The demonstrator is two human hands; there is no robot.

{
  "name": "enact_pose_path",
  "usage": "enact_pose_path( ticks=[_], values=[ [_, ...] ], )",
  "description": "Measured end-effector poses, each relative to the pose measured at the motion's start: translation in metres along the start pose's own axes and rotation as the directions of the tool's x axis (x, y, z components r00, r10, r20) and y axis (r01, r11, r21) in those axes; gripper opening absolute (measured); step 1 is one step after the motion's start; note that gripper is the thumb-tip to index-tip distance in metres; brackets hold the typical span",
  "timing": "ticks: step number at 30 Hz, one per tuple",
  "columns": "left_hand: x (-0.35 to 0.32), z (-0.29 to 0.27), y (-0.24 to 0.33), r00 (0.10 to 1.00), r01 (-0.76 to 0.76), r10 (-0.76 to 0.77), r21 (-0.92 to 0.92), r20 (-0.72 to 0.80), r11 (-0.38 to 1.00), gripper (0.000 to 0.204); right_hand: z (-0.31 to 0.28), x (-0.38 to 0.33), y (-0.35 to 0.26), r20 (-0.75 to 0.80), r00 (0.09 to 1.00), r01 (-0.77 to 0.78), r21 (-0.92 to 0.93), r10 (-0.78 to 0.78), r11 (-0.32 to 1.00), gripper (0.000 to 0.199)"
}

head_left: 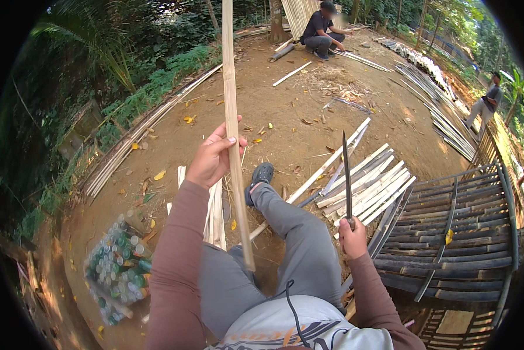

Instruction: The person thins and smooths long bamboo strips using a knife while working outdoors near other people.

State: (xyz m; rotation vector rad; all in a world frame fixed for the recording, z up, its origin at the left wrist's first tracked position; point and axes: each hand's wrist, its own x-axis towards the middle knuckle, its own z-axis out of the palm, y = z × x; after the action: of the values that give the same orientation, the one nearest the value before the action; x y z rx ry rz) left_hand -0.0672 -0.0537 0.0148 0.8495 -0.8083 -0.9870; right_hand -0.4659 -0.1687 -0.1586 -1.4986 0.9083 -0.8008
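My left hand [215,153] is closed around a long, pale bamboo strip [230,87], the thumb lying across its face. The strip stands nearly upright, its top running out of the picture and its lower end hanging over my lap. In my right hand [353,238] is a long, dark-bladed knife [347,175], gripped by the handle with the blade pointing up. Blade and strip are well apart. Several split bamboo strips [367,184] lie on the ground beyond the knife, and more pale strips [216,216] lie partly hidden behind my left forearm.
Glass bottles [119,265] are heaped at the lower left. A dark bamboo-slat rack [448,233] stands close on my right. One person [320,32] crouches at the far side beside bamboo strips; another [488,102] stands at the far right. Long poles [139,137] line the left edge of the dirt.
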Motion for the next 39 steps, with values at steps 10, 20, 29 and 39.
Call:
enact_pose_path(
  ticks=[10,20,29,39],
  values=[
    [-0.024,0.093,-0.012,0.990,0.138,-0.133,0.297,-0.039,0.945,0.028,-0.024,-0.010,-0.038,-0.074,0.854,0.470,-0.313,-0.515,0.825,0.060],
    [-0.043,0.141,-0.041,0.889,0.385,-0.459,0.553,-0.006,0.739,0.030,-0.044,-0.023,-0.047,-0.102,0.865,0.381,-0.504,-0.491,0.775,0.052],
    [-0.073,0.149,-0.070,0.720,0.469,-0.691,0.773,-0.055,0.427,0.032,-0.073,-0.054,-0.018,-0.044,0.935,0.228,-0.683,-0.351,0.694,0.052],
    [-0.135,0.099,-0.175,0.510,0.665,-0.851,0.684,-0.123,0.300,0.033,-0.076,-0.094,0.068,0.089,0.995,0.041,-0.808,0.054,0.587,0.053]
  ],
)
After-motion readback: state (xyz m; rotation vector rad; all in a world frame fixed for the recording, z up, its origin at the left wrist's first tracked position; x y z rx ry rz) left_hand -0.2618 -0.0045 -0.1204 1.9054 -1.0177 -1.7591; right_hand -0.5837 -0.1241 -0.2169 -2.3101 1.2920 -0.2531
